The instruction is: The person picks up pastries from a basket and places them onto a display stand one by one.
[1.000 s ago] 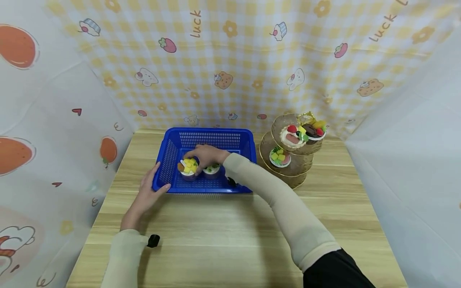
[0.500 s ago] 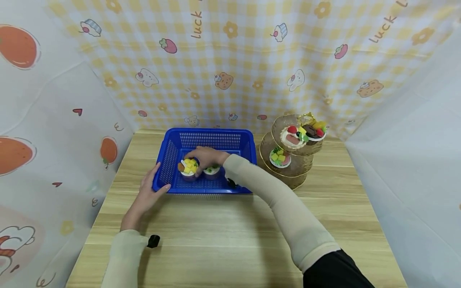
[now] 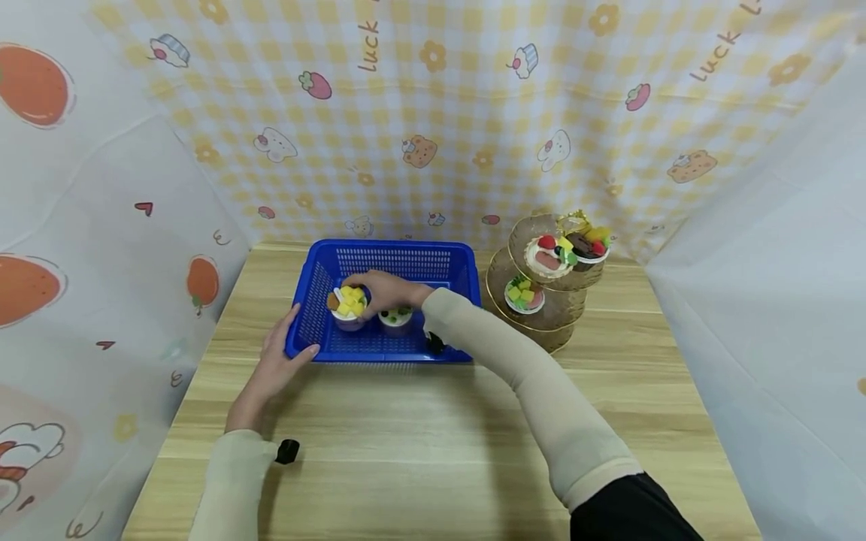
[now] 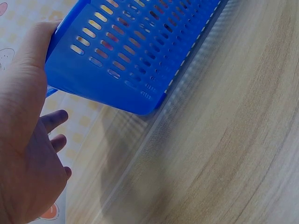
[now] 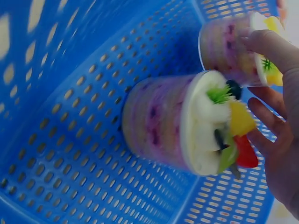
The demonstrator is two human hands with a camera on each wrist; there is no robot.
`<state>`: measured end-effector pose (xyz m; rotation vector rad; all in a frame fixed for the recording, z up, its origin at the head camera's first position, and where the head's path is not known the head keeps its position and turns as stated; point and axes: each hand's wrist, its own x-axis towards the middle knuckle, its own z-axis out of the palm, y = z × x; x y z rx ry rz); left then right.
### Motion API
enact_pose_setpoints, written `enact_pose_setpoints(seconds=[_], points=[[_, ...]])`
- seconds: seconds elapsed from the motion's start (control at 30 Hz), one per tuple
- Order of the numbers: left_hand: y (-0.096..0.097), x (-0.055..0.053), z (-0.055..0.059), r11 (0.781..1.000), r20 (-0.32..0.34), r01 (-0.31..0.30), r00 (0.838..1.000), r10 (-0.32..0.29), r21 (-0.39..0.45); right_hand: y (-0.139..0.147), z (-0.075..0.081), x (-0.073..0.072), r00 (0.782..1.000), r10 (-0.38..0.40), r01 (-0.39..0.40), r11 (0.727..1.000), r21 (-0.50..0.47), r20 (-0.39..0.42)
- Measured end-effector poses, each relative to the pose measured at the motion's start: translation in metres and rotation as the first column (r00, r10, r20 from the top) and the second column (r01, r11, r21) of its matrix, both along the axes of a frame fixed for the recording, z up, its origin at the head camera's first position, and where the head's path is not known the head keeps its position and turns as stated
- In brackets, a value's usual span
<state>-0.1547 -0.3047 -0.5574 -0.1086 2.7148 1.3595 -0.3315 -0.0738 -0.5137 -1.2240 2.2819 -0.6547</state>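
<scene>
In the head view my left hand (image 3: pixel 279 353) grips the front left corner of a blue plastic basket (image 3: pixel 389 356), and its thumb lies at the rim (image 4: pixel 70 21). Inside the basket, my right hand (image 3: pixel 384 291) holds a dessert cup topped with yellow fruit cubes (image 3: pixel 348 304) between thumb and fingers. From the right wrist view, this layered cup (image 5: pixel 229 49) is tilted, with the thumb on its side. A second dessert cup (image 5: pixel 159 121), with cream, berries and green leaves on top, stands beside it in the basket, partly under my right hand in the head view.
Right of the basket stands a tiered gold-rimmed stand (image 3: pixel 564 312). Two dessert cups, one with cream (image 3: pixel 546 259) and one with chocolate (image 3: pixel 587 248), sit on its top tier. Another fruit cup (image 3: pixel 524 294) is on the tier below. A checked curtain (image 3: pixel 473 128) hangs behind the wooden table (image 3: pixel 406 443).
My right hand has raised the yellow-topped dessert cup slightly and shifted it a little to the left. The left hand stays at the basket corner.
</scene>
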Motion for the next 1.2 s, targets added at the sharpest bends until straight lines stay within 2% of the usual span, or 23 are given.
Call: enact_pose_setpoints(seconds=[0.17,0.4,0.6,0.8,1.07,1.2], points=[[-0.002,0.0,-0.001,1.0,-0.018,0.0,1.0,0.0,-0.009,0.001,0.015,0.004,0.998,-0.04,0.045,0.993,-0.111,0.046],[-0.003,0.0,-0.001,1.0,-0.022,0.012,1.0,-0.012,-0.017,0.003,0.036,0.011,0.992,-0.113,0.125,0.967,-0.223,0.064],[-0.005,0.0,0.0,1.0,-0.001,0.021,1.0,-0.021,-0.016,0.009,0.049,0.019,0.985,-0.17,0.171,0.938,-0.303,0.032],[-0.005,0.0,0.001,1.0,0.014,0.021,1.0,-0.021,-0.022,0.02,0.066,0.036,0.976,-0.216,0.189,0.91,-0.369,-0.034],[-0.005,0.001,0.0,1.0,0.009,0.023,1.0,-0.022,-0.021,0.038,0.071,0.056,0.953,-0.301,0.264,0.887,-0.378,-0.041],[-0.005,0.001,0.0,1.0,0.007,0.022,1.0,-0.022,-0.015,0.051,0.073,0.068,0.938,-0.346,0.313,0.863,-0.398,-0.012]])
